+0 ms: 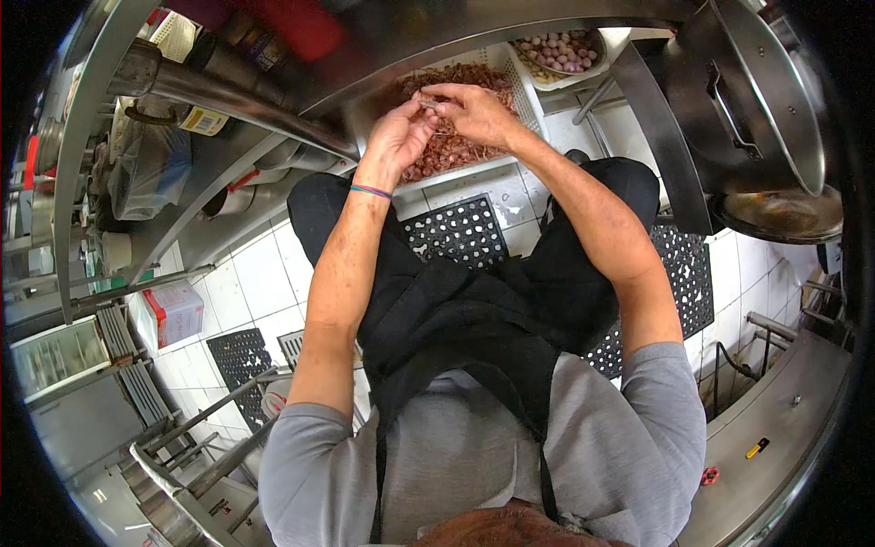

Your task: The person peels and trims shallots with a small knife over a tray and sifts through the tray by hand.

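Note:
My left hand (399,139) and my right hand (476,117) meet over a white plastic basket (526,96) of small reddish-brown shallots (447,157) and loose papery skins. Fingers of both hands are closed together in a pinch. Between the fingertips shows a small pale, greyish thing, mostly hidden, too small to name. My left wrist wears a thin coloured band (372,190). Just beyond the basket, to the right, a bowl of pale purple peeled shallots (567,53) sits within a white container (553,84).
A steel worktop edge (437,50) runs above the basket. To the right stands a large steel pot (743,100). Steel shelving with pans and a plastic bag (150,169) is on the left. Black perforated mats (456,232) and a cardboard box (170,313) lie on the white tiles.

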`<state>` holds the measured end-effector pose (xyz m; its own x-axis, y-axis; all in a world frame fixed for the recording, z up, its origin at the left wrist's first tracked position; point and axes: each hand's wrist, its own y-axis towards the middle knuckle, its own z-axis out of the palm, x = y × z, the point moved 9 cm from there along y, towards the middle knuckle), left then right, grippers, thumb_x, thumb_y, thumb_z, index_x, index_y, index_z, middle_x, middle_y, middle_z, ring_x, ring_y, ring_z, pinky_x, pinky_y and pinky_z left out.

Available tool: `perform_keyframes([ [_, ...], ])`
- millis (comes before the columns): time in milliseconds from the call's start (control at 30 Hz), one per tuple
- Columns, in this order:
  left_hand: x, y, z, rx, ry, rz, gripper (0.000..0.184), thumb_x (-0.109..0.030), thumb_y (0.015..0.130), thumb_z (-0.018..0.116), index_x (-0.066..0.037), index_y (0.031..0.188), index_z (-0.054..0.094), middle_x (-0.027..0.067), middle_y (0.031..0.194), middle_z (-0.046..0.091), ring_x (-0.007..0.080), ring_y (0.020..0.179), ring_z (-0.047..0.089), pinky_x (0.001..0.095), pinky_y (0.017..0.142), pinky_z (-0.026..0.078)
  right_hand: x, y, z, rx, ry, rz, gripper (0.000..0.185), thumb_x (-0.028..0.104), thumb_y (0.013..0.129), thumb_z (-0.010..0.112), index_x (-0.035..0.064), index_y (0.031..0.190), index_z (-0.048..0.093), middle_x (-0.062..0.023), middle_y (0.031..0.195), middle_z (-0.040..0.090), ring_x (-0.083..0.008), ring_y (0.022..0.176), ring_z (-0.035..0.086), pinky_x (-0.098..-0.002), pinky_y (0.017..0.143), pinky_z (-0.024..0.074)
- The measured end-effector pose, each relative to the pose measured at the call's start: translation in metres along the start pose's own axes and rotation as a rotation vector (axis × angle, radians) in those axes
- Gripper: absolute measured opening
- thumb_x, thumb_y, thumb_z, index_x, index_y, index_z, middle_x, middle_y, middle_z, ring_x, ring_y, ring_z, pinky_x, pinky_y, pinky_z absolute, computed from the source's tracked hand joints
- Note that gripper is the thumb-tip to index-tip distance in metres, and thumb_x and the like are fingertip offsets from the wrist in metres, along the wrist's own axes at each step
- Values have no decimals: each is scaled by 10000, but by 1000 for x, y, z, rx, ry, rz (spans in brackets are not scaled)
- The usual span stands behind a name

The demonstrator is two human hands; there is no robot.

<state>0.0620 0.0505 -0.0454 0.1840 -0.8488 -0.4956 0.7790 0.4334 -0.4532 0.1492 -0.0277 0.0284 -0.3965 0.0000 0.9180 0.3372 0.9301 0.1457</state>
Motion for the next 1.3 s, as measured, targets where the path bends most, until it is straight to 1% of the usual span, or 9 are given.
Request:
perform_keyframes([
  [67,1,-1,2,20,-47,-42,204,-79,1001,425,30,1165,483,129,1049,538,205,877,559,296,781,545,0,0,0,17,2,26,335,122,903,589,74,1233,617,-165,1139,668,-264,1025,654,-351,886,508],
  [400,7,0,6,66,-138,-104,174,-88,996,456,38,1107,500,126,1018,546,193,852,578,293,771,562,-2,-2,-7,-66,88,50,244,129,894,611,51,1111,691,-148,1059,702,-212,935,670,-323,836,511],
  [600,-3,0,22,204,-12,-2,172,-86,989,466,34,1096,527,118,1001,573,195,875,588,300,780,537,-17,4,-1,-75,545,178,239,130,929,595,-2,1107,685,-71,876,693,-119,741,598,-254,670,492],
  [800,-3,-2,25,220,52,10,193,-77,984,474,41,1123,536,99,970,580,170,866,568,273,763,510,-21,-3,-6,-68,575,376,245,132,947,571,14,1138,669,-2,740,598,-61,514,456,-221,398,335],
  [933,0,-7,27,273,51,-30,223,-78,983,477,47,1159,531,90,959,576,162,844,547,270,747,500,-35,0,-23,-92,638,450,286,141,950,559,27,1203,630,8,699,533,-49,402,339,-223,320,233],
  [1033,-4,-6,24,232,75,-5,185,-104,990,483,29,1106,537,75,946,578,143,795,534,271,731,509,-33,-2,-29,-67,517,426,317,148,957,566,27,1249,592,17,735,561,-32,470,409,-204,386,302],
  [1133,-6,-5,20,200,80,30,166,-123,992,492,9,1076,548,62,944,580,132,776,530,269,724,514,-12,4,-23,-48,274,143,409,124,940,570,-6,1324,519,-65,941,658,-95,693,578,-252,587,484],
  [1233,-9,-10,19,124,83,59,154,-123,991,499,-4,1066,561,55,949,582,133,784,536,269,717,516,-3,2,-1,113,328,148,458,107,936,573,-17,1364,466,-122,1081,666,-131,919,603,-268,807,489],
  [1300,-10,-10,17,112,74,62,156,-117,993,490,-4,1080,554,63,958,581,140,804,547,276,734,518,3,0,-2,98,299,122,435,99,939,566,-10,1352,485,-133,1069,678,-135,938,609,-268,822,491],
])
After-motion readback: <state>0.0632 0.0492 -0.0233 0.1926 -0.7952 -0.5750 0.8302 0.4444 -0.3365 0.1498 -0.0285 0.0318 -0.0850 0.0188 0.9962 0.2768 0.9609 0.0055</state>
